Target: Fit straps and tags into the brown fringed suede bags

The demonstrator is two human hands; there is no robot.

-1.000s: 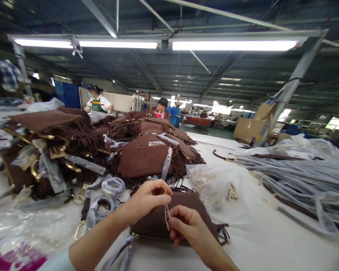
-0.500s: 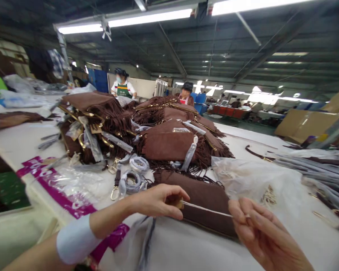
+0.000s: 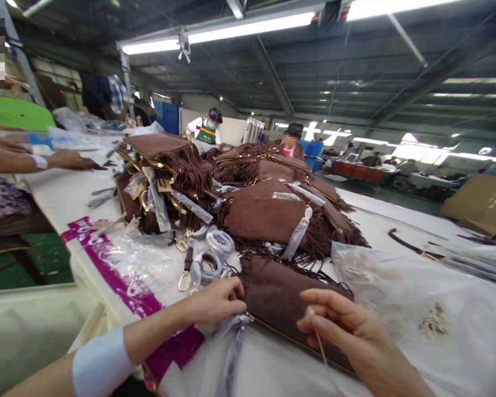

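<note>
The brown fringed bag (image 3: 283, 295) lies flat on the white worktop (image 3: 285, 366), just in front of the person. Its long axis goes slantwise, from the left hand (image 3: 220, 300) towards the right and nearer to the body. The zip (image 3: 287, 332) runs along the near edge. The left hand is the nearer one to the left end of this zip, and it rests with its fingers curled together at that corner; whether something is pinched inside, I cannot tell. The right hand (image 3: 351, 333) is above the right part of the bag, with thumb and forefinger pressed together on a thin white string (image 3: 323, 353), which hangs down towards the person.

Beyond are more fringed bags (image 3: 264, 218) in a pile, and coiled straps (image 3: 220, 241) in wrapping. To the right lies a clear plastic bag (image 3: 380, 292), with a bundle of strings (image 3: 436, 321).

The purple film (image 3: 116, 284) at the left carries pale letters, but I cannot read them surely. The writing on the co-worker's green apron (image 3: 206, 134) is too small to read.
</note>
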